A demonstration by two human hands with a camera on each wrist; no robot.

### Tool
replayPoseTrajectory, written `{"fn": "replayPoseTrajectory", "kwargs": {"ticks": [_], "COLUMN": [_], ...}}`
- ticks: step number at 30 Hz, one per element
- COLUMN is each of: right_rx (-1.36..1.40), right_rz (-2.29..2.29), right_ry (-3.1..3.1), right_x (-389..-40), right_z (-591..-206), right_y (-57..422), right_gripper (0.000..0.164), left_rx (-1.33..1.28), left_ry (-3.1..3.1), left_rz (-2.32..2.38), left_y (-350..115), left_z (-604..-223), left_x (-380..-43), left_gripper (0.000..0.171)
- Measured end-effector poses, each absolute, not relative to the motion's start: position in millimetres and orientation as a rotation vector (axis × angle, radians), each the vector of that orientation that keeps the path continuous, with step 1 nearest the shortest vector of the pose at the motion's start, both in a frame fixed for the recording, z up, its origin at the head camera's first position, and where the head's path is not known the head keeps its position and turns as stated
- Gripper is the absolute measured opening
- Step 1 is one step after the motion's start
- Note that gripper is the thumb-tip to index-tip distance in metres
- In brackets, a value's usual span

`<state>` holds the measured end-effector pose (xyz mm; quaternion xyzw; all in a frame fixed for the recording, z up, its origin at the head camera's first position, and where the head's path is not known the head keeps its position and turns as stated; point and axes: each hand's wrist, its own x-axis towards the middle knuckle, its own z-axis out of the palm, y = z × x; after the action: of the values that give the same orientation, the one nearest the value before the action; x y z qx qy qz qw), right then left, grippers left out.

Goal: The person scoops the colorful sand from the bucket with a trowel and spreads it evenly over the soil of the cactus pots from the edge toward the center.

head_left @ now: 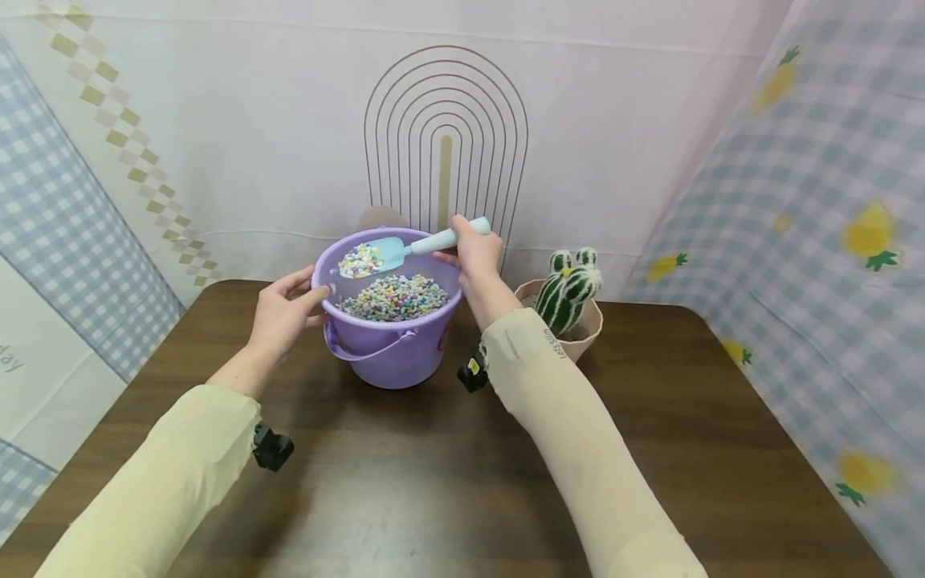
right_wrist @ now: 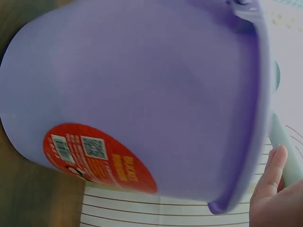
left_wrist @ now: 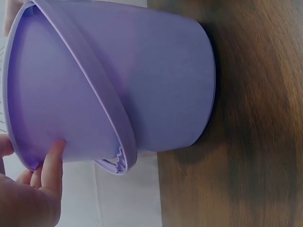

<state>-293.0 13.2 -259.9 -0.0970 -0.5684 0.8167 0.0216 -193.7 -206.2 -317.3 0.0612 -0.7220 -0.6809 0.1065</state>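
Note:
A purple bucket (head_left: 393,361) stands at the back of the wooden table, with multicoloured pellets (head_left: 397,299) inside. My left hand (head_left: 284,309) grips its rim on the left side, thumb and fingers on either side of the edge in the head view. My right hand (head_left: 477,250) holds the pale blue handle of a small shovel (head_left: 441,241) over the bucket's mouth. Pellets lie heaped on the shovel's scoop, which points left. The right wrist view shows the fingers around the handle (right_wrist: 286,146), beside the bucket's rim. The bucket's handle hangs down at its front.
Right of the bucket, partly behind my right forearm, a knitted cactus (head_left: 567,293) sits in a beige pot (head_left: 591,325). A round beige object (head_left: 381,217) shows behind the bucket. Patterned cloth hangs behind the table (head_left: 405,482) and at both sides.

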Motion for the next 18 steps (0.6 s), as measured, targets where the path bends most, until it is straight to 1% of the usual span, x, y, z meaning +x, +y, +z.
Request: {"fn": "replayPoseTrajectory", "kwargs": {"ticks": [5, 10, 14, 18], "right_rx": [-0.316, -0.346, -0.367, -0.397], "right_rz": [2.547, 2.530, 2.515, 2.526], "right_ry": [-1.704, -1.687, -1.708, -1.666], "right_x": [-289.6, -286.8, -284.4, -283.4], "right_z": [-249.9, -236.7, -221.1, -199.0], "right_y": [21.5, 36.0, 51.9, 72.7], "right_gripper": [0.008, 0.007, 0.009, 0.010], "left_rx": [0.203, 0.302, 0.409, 0.357], "left_ry": [-2.162, -2.276, -2.236, -2.107], "left_rz": [-1.970, -1.737, -1.574, -1.623], "left_y": [-205.5, -199.5, -193.3, -183.9], "left_z": [-316.2, -311.9, -299.8, -281.9], "left_x": [-193.2, -193.5, -192.7, -193.3], "left_gripper": [0.059, 0.057, 0.054, 0.053]}}
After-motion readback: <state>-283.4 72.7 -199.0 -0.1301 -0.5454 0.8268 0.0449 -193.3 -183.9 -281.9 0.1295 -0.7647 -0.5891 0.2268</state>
